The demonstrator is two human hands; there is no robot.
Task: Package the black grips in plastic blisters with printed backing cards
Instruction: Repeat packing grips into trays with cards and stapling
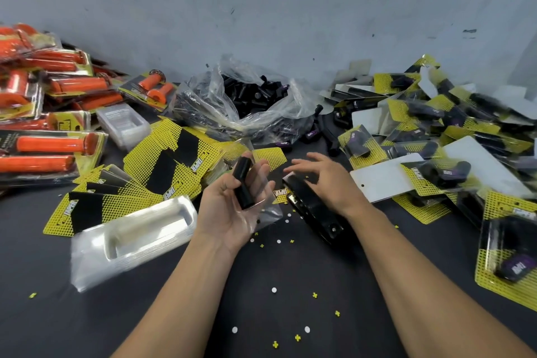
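Left hand (225, 212) palm up, fingers curled loosely round one grip (243, 183), with a clear blister (267, 206) caught under it against the palm. Probably seated or nearly seated in the blister; too glassy to tell which. No card visible on this one, so backing and fastening likely yet to do.

Right hand (319, 180) just beside, fingers spread, holding nothing, poised above a black tool (313, 212) lying on the table (261, 314). Looks like a stapler or punch, going by the chads (274, 289) scattered near it.

Further out, supplies within reach:
- cards (162, 171) fanned out to the left
- blister stack (130, 238) in front of them
- bag (252, 96) at the back, against the wall, holding many loose black grips

On the right, a large heap of finished packs (436, 139), black grips under plastic on yellow cards, some face down. At far left, orange packs (43, 125) piled apart, seemingly another batch.

Judged from this: well under way, with a good pile done, one unit mid-assembly, and plenty of loose grips, cards and blisters waiting.
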